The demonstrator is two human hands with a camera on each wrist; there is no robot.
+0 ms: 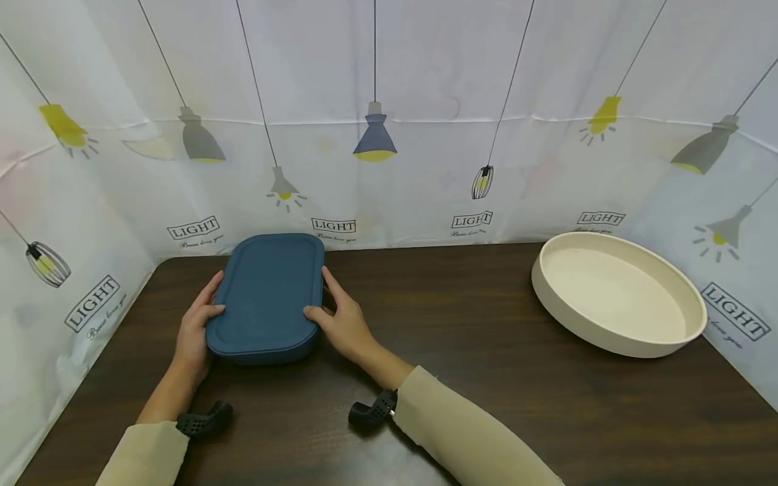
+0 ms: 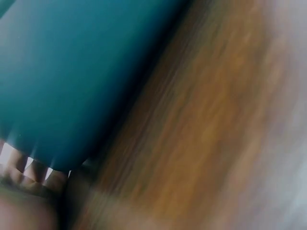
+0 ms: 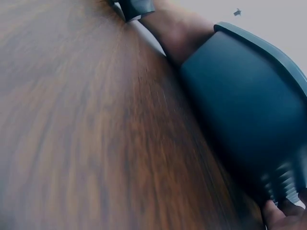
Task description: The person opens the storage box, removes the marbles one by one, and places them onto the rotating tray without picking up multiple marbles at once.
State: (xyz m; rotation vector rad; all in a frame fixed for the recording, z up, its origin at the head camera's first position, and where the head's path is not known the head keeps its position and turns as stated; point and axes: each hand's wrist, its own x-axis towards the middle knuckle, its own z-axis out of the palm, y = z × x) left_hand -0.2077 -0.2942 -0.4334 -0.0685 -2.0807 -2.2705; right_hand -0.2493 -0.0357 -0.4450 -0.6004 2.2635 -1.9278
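A dark blue rectangular container [image 1: 269, 293] with rounded corners and a fitted lid is held between both hands at the left of the table. My left hand [image 1: 194, 331] grips its left side, thumb at the lid's edge. On the opposite side, my right hand [image 1: 346, 322] grips it, thumb over the near right corner. The container's smooth wall [image 2: 72, 72] fills much of the left wrist view, with blurred fingertips by its lower edge. The right wrist view shows the container's side [image 3: 249, 100] close to the wood. Whether its base touches the table cannot be told.
A round cream tray [image 1: 620, 297] with a low rim lies at the table's far right. Behind and beside the dark wooden table [image 1: 437, 331] hangs a white sheet [image 1: 425, 67] printed with lamps. Black wrist bands [image 1: 373, 408] sit on both forearms.
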